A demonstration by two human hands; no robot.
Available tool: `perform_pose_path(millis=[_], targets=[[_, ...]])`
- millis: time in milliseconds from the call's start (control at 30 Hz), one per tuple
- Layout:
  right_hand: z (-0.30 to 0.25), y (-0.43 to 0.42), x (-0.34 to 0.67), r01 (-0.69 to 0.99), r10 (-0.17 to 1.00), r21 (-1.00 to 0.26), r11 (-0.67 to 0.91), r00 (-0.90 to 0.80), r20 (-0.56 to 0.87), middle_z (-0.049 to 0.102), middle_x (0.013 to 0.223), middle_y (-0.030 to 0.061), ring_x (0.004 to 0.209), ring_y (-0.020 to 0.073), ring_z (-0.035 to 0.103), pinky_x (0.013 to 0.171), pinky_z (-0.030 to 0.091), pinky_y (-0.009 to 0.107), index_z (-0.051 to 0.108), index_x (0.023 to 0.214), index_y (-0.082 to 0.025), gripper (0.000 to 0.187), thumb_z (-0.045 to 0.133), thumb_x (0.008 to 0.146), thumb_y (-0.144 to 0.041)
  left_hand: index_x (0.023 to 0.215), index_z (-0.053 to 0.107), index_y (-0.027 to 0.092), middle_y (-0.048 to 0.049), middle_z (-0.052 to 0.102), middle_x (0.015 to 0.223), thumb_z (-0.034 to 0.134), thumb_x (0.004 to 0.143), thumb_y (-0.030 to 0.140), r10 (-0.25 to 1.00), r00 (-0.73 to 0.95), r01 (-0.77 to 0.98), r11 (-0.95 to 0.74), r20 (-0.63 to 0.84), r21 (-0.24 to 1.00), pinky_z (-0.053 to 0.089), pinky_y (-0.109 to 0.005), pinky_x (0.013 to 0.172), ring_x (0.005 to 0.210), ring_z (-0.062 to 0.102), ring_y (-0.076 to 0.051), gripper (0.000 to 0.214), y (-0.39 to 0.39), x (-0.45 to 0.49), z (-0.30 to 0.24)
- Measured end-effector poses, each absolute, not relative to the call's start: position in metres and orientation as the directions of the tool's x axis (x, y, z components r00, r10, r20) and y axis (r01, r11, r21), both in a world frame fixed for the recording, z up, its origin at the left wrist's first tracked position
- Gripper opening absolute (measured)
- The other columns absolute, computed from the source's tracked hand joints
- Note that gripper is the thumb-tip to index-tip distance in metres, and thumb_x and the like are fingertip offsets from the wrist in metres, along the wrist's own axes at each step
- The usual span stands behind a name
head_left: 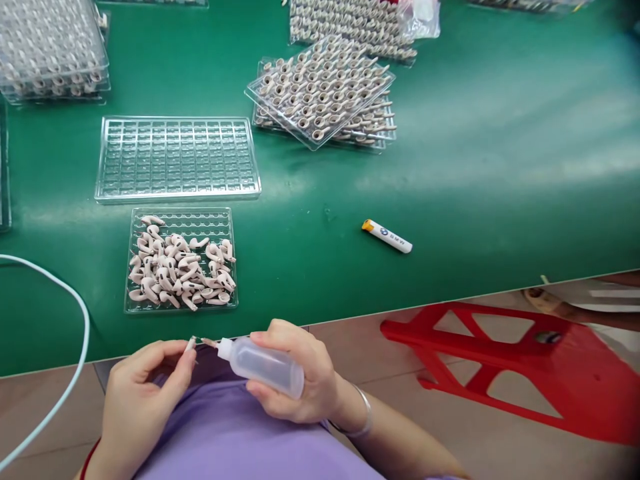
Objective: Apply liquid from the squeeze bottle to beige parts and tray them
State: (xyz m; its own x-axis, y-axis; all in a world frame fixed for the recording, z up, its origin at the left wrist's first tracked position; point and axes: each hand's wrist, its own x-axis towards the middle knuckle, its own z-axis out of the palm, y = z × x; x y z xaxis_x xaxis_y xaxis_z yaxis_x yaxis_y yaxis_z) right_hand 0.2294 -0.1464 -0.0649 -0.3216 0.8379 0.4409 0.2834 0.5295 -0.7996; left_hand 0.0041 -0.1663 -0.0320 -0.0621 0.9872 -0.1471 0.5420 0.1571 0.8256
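Observation:
My left hand (143,393) pinches a small beige earbud shell (191,344) between thumb and fingertips, just below the green table's edge. My right hand (300,373) is wrapped round a clear squeeze bottle (263,365) lying sideways, its fine nozzle touching the shell. Straight ahead on the table, a small clear tray (181,303) holds a loose heap of several beige shells (180,267). Behind it lies an empty clear grid tray (177,159).
Filled trays of shells are stacked at the back centre (323,90) and back left (50,50). A white lighter (387,236) lies on the green table (475,167). A white cable (75,313) curves at the left. A red plastic stool (500,363) stands at my right.

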Motion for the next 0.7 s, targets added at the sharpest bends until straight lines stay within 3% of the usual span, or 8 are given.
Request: perform_pose_path(millis=[67,167,300,433,700], targets=[[-0.065,-0.146,0.23,0.259,0.848,-0.821,0.508,-0.32,0.423,0.065,0.077,0.0032,0.055,0.0151,0.052,0.052,0.049,0.03,0.05,0.123,-0.022,0.044,0.065,0.083,-0.032,0.083,0.075,0.027,-0.0001,0.076,0.075,0.066,0.083,0.034,0.999,-0.035,0.683,0.0,0.033,0.73,0.057,-0.023,0.058,0.059,0.069,-0.016,0.012,-0.169,0.003,-0.033],[-0.063,-0.145,0.23,0.243,0.846,-0.828,0.506,-0.329,0.42,0.065,0.077,0.0033,0.055,0.0148,0.05,0.051,0.047,0.028,0.05,0.123,-0.022,0.044,0.065,0.083,-0.031,0.098,0.072,0.026,-0.0016,0.076,0.082,0.069,0.083,0.023,0.942,0.091,0.845,-0.244,0.322,0.476,0.056,-0.025,0.067,0.064,0.07,-0.015,0.016,-0.17,-0.002,-0.038],[-0.063,-0.144,0.228,0.272,0.815,-0.779,0.565,-0.332,0.475,0.067,0.08,0.0045,0.057,0.0153,0.05,0.052,0.047,0.028,0.049,0.126,-0.019,0.047,0.066,0.082,-0.029,0.106,0.068,0.017,-0.0039,0.075,0.079,0.074,0.078,0.009,0.803,0.338,0.847,-0.487,0.49,0.214,0.054,-0.025,0.069,0.061,0.068,-0.014,0.03,-0.164,-0.008,-0.046],[-0.063,-0.144,0.226,0.288,0.799,-0.753,0.592,-0.332,0.501,0.069,0.084,0.0066,0.058,0.0157,0.051,0.053,0.047,0.029,0.049,0.126,-0.017,0.048,0.066,0.082,-0.027,0.101,0.068,0.009,-0.0065,0.074,0.076,0.078,0.072,0.002,0.757,0.38,0.823,-0.539,0.531,0.18,0.053,-0.026,0.066,0.059,0.066,-0.013,0.031,-0.159,-0.007,-0.047],[-0.064,-0.145,0.225,0.314,0.795,-0.736,0.599,-0.341,0.501,0.07,0.084,0.0074,0.059,0.0163,0.051,0.053,0.047,0.03,0.05,0.125,-0.016,0.046,0.065,0.083,-0.028,0.099,0.069,0.006,-0.0078,0.073,0.077,0.08,0.069,-0.001,0.759,0.378,0.814,-0.546,0.531,0.201,0.053,-0.027,0.067,0.061,0.065,-0.013,0.033,-0.161,-0.007,-0.046]])
